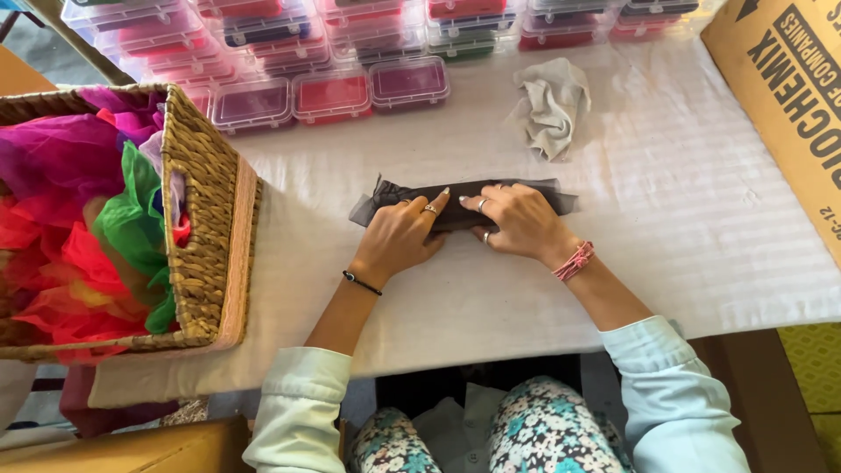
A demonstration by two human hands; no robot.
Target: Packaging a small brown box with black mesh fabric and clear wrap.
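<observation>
Left hand and right hand both pressed flat on the dark sheer fabric, side by side, thumbs nearly meeting. Neither grip is clenched: fingers extended and spread, palms down, pinning the cloth rather than pinching it. Fabric is folded into a long narrow strip, translucent charcoal mesh, ends sticking out past both hands; left end slightly ruffled. It lies mid-worktop on the white cover. Wicker basket of bright coloured fabric sits left; crumpled grey cloth lies behind; clear lidded boxes line the far edge.
</observation>
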